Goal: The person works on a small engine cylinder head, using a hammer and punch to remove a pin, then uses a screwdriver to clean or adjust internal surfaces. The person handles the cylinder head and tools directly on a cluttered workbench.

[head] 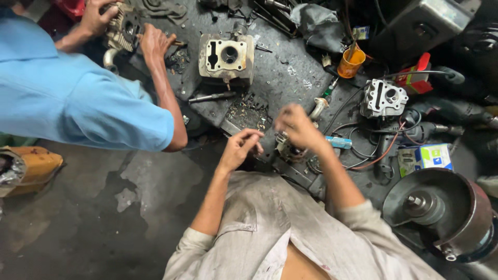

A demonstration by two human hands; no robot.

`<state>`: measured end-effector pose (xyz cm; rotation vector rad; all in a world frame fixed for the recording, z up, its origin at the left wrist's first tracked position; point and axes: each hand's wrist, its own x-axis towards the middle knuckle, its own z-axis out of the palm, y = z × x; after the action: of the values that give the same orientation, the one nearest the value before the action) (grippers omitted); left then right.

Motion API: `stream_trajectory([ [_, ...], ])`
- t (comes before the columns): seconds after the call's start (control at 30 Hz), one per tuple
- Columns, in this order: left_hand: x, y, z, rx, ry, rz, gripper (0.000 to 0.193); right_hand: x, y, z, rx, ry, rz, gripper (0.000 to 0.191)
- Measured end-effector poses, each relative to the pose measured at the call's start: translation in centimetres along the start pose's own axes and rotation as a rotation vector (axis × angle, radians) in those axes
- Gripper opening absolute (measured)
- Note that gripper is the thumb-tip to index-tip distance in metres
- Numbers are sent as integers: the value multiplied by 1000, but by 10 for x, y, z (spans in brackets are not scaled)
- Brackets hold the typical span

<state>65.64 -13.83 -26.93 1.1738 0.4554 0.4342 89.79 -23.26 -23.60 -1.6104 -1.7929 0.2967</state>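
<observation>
Small part (287, 148) half hidden under blurred right hand (298, 128)

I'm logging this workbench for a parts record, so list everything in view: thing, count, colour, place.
cylinder head: 1, grey, bench top centre
smaller cylinder head: 1, silver, right
cup: 1, orange, upper right
box: 1, green and white, right edge
round metal housing: 1, grey, lower right
co-worker's hands: 2, on an engine part, upper left
small part: 1, metal, bench front
left hand: beside the part
right hand: over the part
</observation>
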Motion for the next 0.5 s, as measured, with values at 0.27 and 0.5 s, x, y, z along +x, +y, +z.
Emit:
stream_trajectory([
  [0.27,-14,13,-39,58,125,-42,23,126,108,-22,-276,67,416,16],
  [0.5,-19,-7,-50,105,59,-30,20,145,118,-17,-264,53,769,50],
])
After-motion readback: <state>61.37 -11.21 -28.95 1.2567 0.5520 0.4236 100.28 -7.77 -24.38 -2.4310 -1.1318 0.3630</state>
